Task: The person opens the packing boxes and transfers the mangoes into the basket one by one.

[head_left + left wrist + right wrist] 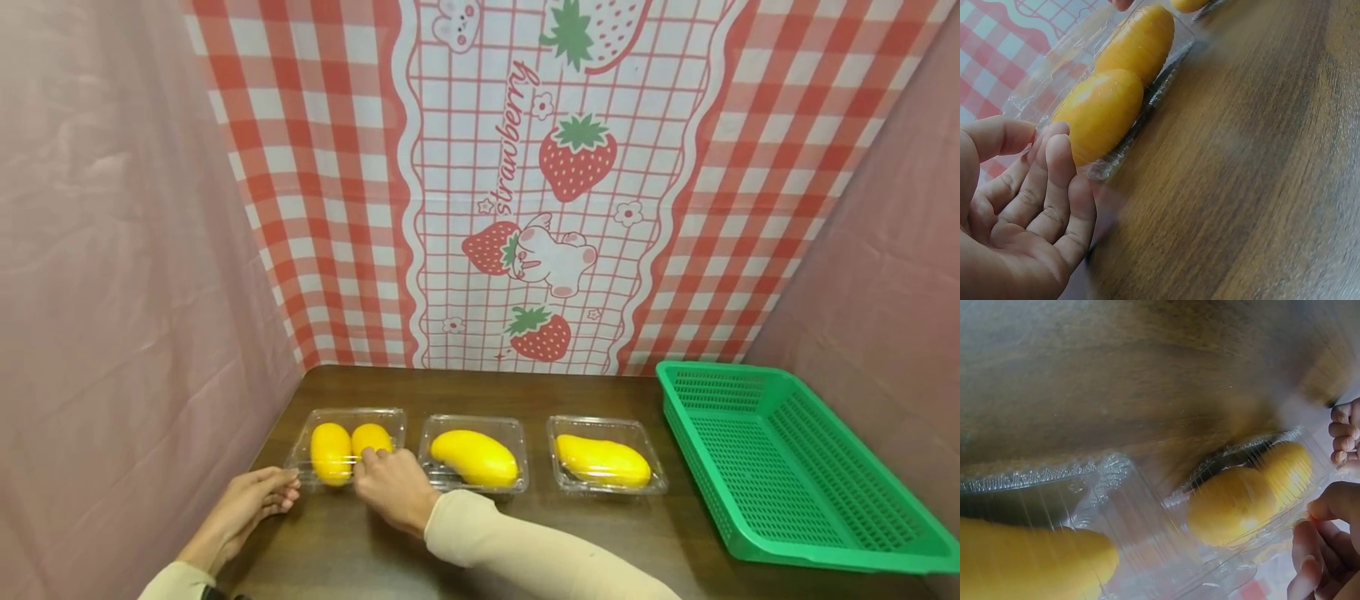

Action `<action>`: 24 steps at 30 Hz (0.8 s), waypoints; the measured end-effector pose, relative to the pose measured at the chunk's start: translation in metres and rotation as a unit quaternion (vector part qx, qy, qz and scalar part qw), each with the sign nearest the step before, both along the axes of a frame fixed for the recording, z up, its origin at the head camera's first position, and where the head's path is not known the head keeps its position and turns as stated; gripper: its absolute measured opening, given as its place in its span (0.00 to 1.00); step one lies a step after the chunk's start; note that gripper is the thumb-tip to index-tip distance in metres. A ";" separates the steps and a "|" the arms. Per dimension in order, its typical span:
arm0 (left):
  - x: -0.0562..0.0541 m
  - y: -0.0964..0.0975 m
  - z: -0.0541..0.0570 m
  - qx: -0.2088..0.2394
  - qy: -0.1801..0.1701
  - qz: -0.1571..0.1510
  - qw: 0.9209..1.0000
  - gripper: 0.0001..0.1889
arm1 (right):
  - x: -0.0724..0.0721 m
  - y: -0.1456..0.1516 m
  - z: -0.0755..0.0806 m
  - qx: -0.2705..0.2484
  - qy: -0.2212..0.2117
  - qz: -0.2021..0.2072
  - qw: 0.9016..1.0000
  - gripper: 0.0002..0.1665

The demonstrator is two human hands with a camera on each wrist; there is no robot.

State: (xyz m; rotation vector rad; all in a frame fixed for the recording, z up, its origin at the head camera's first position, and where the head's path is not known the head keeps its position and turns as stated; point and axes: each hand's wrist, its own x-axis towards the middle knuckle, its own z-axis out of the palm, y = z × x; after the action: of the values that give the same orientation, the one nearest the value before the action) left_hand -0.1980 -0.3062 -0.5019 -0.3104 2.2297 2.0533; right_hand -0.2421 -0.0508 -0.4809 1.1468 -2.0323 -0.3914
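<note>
At the left of the table, a clear plastic box (397, 421) has two yellow mangoes (331, 454) side by side in it. My left hand (251, 507) is at the box's front left corner; in the left wrist view its thumb and index finger pinch the clear plastic edge, the other fingers loosely curled. Over the front right part of the same box, my right hand (396, 492) partly hides the second mango (371, 437). In the right wrist view its thumb and finger (1329, 503) pinch the edge of the clear plastic.
Right of that box stand a second clear box (517, 429) and a third clear box (652, 442), each with one yellow mango. A green slotted basket (720, 508) stands at the table's right. Behind the brown wooden table (585, 542) hangs a checked strawberry cloth (337, 167).
</note>
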 end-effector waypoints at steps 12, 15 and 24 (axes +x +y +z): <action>0.001 0.002 0.003 0.004 0.002 -0.001 1.000 0.15 | -0.001 -0.001 0.003 -0.032 -0.074 -0.007 0.997 0.03; 0.000 0.003 0.003 0.004 0.006 0.007 1.000 0.14 | -0.003 -0.001 0.004 -0.046 -0.097 -0.001 0.994 0.06; 0.002 0.005 0.002 -0.009 0.007 0.025 1.000 0.14 | -0.003 0.001 0.008 -0.093 -0.151 0.014 0.984 0.08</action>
State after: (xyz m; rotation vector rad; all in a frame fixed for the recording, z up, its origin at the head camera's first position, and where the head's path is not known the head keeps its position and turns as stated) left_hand -0.1962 -0.3014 -0.4995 -0.3570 2.2722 2.0672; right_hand -0.2456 -0.0493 -0.4729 1.1736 -2.2544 -0.0095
